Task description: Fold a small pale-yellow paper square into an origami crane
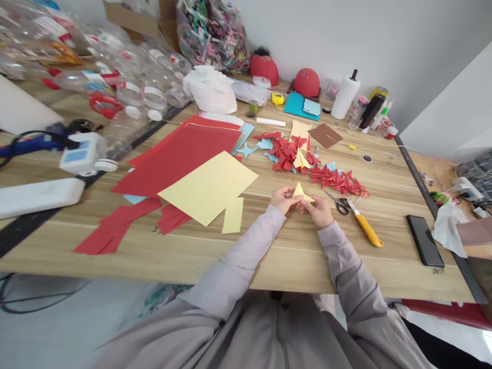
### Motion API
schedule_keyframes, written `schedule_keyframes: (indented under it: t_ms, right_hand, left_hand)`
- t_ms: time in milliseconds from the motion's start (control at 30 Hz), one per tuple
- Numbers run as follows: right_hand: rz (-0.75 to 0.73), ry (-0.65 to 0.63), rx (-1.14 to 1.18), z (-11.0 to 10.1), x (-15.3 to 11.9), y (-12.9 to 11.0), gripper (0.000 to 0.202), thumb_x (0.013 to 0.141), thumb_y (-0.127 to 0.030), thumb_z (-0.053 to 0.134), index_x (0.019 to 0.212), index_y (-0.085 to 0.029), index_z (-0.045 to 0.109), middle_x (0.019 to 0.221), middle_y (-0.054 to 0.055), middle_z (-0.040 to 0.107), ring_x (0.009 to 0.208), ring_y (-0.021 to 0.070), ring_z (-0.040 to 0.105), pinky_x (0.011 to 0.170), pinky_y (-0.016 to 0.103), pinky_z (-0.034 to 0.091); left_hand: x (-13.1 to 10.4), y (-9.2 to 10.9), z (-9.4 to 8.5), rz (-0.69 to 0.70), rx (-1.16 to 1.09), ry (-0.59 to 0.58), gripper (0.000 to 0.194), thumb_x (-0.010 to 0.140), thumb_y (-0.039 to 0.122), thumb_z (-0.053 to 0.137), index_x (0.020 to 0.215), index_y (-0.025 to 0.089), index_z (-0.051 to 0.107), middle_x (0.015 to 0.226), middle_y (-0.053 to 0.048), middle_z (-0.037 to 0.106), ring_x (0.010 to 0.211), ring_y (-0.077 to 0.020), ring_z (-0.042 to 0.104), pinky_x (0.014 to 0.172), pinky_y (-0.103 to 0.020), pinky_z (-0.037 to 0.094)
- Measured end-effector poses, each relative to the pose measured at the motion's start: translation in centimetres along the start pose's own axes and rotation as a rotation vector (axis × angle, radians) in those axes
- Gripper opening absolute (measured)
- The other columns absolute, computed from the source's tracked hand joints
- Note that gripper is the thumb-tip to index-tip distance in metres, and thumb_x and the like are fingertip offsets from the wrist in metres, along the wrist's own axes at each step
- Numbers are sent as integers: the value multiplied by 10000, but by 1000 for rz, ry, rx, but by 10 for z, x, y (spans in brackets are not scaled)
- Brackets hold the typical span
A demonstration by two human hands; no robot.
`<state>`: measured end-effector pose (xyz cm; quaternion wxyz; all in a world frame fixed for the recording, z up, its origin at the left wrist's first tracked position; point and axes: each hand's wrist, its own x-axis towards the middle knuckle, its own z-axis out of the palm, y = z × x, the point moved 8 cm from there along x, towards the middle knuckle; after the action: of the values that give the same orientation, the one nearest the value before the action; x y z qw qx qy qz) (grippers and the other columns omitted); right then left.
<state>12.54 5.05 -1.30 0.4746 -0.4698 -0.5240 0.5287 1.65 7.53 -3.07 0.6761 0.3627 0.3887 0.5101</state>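
Between both hands is a small folded piece of yellow paper (299,190), its pointed tip facing away from me. My left hand (283,199) pinches its left side, and my right hand (319,210) pinches the lower right corner. Just beyond the hands lies a heap of folded red paper stars (285,154), with a yellow folded piece (301,160) on top. More red stars (338,180) trail off to the right. Scissors (341,205) and a yellow-handled utility knife (368,229) rest right of my right hand.
Yellow sheets (207,187) overlap red sheets (184,154) on the left, beside red strips (115,228). A phone (424,240) lies near the right edge. Plastic bottles (130,95), a paper towel roll (345,97) and a teal pad (298,106) stand or lie farther back.
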Motion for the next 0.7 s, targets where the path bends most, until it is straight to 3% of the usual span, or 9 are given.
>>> schedule_keyframes:
  t_ms: [267, 400, 700]
  right_hand:
    - [27, 45, 23, -3, 1, 1, 312, 603, -448, 714, 680, -158, 631, 558, 12, 654, 460, 125, 585, 480, 253, 477]
    - [39, 34, 20, -2, -1, 2, 303, 592, -440, 724, 654, -158, 632, 536, 12, 648, 441, 118, 573, 466, 248, 478]
    - [54, -38, 5, 5, -3, -2, 334, 632, -488, 678, 673, -158, 657, 530, 23, 659, 457, 133, 598, 471, 248, 479]
  left_hand:
    - [-1, 2, -1, -22, -37, 45, 469, 421, 353, 809, 762, 105, 604, 562, -8, 637, 469, -113, 566, 496, -257, 474]
    - [-3, 6, 1, 19, 25, 18, 505, 373, 291, 829, 791, 110, 612, 632, -16, 658, 523, -115, 579, 523, -250, 474]
    - [-4, 11, -2, 33, 100, 42, 388, 381, 343, 819, 622, 119, 613, 549, -2, 620, 489, -113, 544, 517, -262, 459]
